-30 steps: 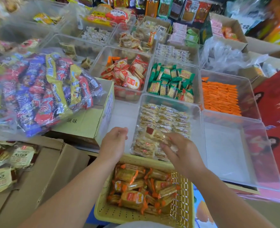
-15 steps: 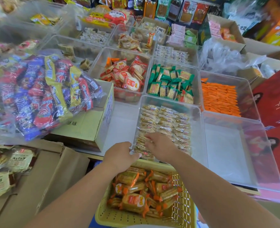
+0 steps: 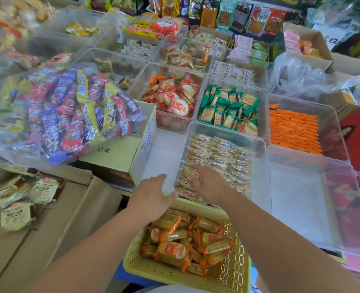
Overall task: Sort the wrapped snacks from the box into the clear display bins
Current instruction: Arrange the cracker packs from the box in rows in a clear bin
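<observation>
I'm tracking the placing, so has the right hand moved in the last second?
Yes: the right hand has shifted left across the clear bin, toward its left wall.

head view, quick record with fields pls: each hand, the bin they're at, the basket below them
left hand: straight fingers, holds nothing, by the near left corner of the clear plastic bin
right hand: palm down on the pale clear-wrapped snacks inside that bin
bin fill: snack packets in rows cover its bottom
yellow perforated plastic basket: nearest the person, holds orange-edged wrapped snacks
right neighbour: second clear plastic bin, bare bottom showing
</observation>
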A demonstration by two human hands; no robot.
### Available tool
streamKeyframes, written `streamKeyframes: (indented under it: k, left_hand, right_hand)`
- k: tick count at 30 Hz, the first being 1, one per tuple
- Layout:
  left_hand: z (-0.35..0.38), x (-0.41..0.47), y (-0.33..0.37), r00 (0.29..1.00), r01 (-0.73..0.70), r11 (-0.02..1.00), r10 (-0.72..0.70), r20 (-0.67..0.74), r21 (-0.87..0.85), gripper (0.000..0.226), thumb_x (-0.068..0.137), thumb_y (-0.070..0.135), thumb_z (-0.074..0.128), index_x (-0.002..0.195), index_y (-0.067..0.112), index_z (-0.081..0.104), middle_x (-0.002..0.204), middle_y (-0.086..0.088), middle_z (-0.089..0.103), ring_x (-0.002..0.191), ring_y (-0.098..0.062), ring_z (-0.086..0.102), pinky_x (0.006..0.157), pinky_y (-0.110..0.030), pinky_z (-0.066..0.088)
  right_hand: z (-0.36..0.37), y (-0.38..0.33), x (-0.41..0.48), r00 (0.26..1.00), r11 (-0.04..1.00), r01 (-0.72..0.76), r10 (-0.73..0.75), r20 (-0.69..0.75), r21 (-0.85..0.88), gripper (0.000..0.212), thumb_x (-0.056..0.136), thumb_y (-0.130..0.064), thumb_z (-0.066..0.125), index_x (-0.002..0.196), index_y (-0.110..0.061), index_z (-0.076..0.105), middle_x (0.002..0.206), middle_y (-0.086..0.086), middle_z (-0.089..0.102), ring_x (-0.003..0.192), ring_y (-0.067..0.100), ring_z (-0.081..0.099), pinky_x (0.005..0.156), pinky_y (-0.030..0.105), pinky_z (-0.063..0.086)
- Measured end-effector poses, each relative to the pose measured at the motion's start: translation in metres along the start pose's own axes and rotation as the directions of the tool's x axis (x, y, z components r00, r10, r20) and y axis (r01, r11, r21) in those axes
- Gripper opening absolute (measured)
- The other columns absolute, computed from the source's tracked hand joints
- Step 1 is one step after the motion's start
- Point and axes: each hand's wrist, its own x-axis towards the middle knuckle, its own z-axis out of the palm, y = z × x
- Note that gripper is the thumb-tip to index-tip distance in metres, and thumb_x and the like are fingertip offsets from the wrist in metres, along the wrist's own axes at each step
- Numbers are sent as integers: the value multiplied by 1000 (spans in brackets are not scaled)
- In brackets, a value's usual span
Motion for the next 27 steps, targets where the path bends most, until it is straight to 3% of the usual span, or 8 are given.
streamKeyframes:
  k: [3,8,11,14,18,21,24,27]
  left_hand:
    - [-13,-41,-14,990,-36,994,20,-143,-105,65,95,55,61,151,25,45,150,6,51,139,-16,42,112,-32,36]
    - [-27,-125,-52,903,59,987,-117,-414,-151,34,90,35,76,121,23,70,113,16,59,106,-5,52,93,-27,43]
    - [-31,-171,-83,824,175,958,-270,-498,-229,25,89,33,78,111,23,72,107,15,63,101,-9,59,90,-25,46]
    - [-41,-208,-116,753,229,924,-368,-546,-308,24,87,32,80,107,21,74,100,17,65,95,-5,63,82,-12,43]
    - [-55,-237,-167,656,302,862,-498,-567,-407,25,87,36,78,111,29,71,105,14,68,98,1,60,82,-28,48]
    - [-71,-243,-203,693,361,810,-564,-449,-462,41,86,45,76,122,33,62,118,11,63,103,-5,59,89,-30,48]
    - [-94,-235,-236,759,415,818,-553,-345,-398,64,84,53,76,139,35,50,127,13,51,114,-12,55,96,-35,47]
    - [-124,-206,-276,793,428,837,-529,-302,-342,79,79,54,80,146,33,43,131,9,46,122,-17,51,99,-36,44]
  right_hand:
    - [-3,-12,-8,992,998,35,-41,-116,-49,57,100,-51,49,152,-33,35,156,3,42,141,29,40,111,51,40]
    - [17,-69,-23,917,940,337,-314,-245,57,53,96,-47,59,144,-27,49,144,0,53,135,25,43,111,44,38]
    - [48,-117,-42,845,855,516,-498,-194,55,51,95,-45,62,141,-26,52,137,0,56,131,23,41,110,39,37]
    - [85,-160,-63,769,768,639,-636,-63,44,53,95,-49,58,143,-29,49,143,-2,50,135,20,35,114,35,33]
    - [127,-210,-68,681,677,731,-732,16,-85,49,96,-55,52,138,-31,55,145,-2,47,144,23,28,118,40,26]
    - [149,-241,-61,702,682,709,-708,84,-178,48,98,-60,45,136,-34,57,148,-4,47,150,22,18,122,43,7]
    - [159,-258,-54,766,696,637,-619,173,-332,54,99,-64,33,136,-34,57,142,-5,53,149,26,20,120,49,-13]
    - [166,-266,-50,806,659,572,-563,183,-489,58,97,-66,25,130,-34,62,130,-7,58,141,26,31,120,55,-14]
